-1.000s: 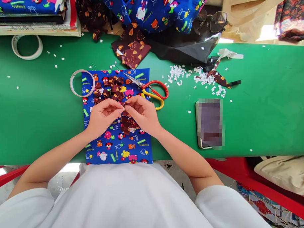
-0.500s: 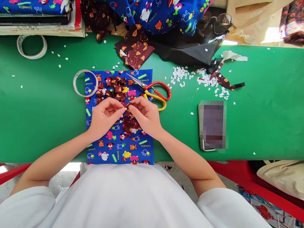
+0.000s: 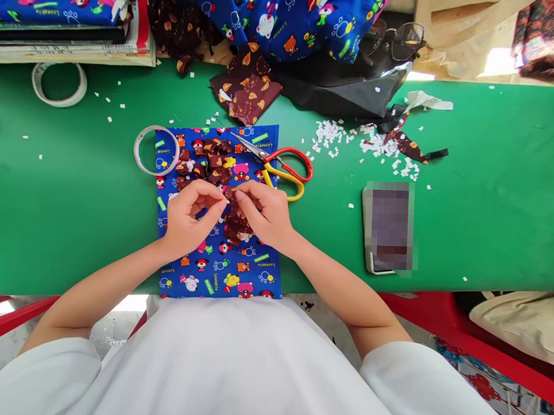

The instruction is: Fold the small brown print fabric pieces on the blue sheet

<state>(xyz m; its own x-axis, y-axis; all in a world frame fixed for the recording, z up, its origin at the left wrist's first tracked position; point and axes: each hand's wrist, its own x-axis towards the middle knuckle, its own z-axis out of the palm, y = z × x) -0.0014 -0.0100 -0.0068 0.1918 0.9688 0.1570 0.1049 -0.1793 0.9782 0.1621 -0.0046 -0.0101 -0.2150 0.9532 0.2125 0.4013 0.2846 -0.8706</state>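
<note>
A blue cartoon-print cloth (image 3: 224, 278) lies flat before me, with small brown patterned fabric pieces (image 3: 210, 160) gathered on its upper part and more of them (image 3: 237, 227) beneath my right hand. My left hand (image 3: 190, 216) is closed in a pinch, a tiny white paper piece (image 3: 226, 200) at its fingertips. Beside it, my right hand (image 3: 268, 213) pinches a small brown fabric piece (image 3: 234, 193), mostly hidden by the fingers. Scissors (image 3: 276, 165) with red and yellow handles rest partly on the cloth's right edge. A tape roll (image 3: 137, 149) overlaps its upper left corner.
White paper bits (image 3: 329, 136) are scattered across the green table (image 3: 477, 196). A phone (image 3: 388, 226) lies at right, another tape roll (image 3: 81, 88) at upper left. Along the back are books (image 3: 82, 52), a brown cloth scrap (image 3: 249, 88), a black bag (image 3: 326, 88) and glasses (image 3: 407, 42).
My fingertips have drawn slightly apart, the left hand shifting a little left and down with the white piece. The other things stay where they were.
</note>
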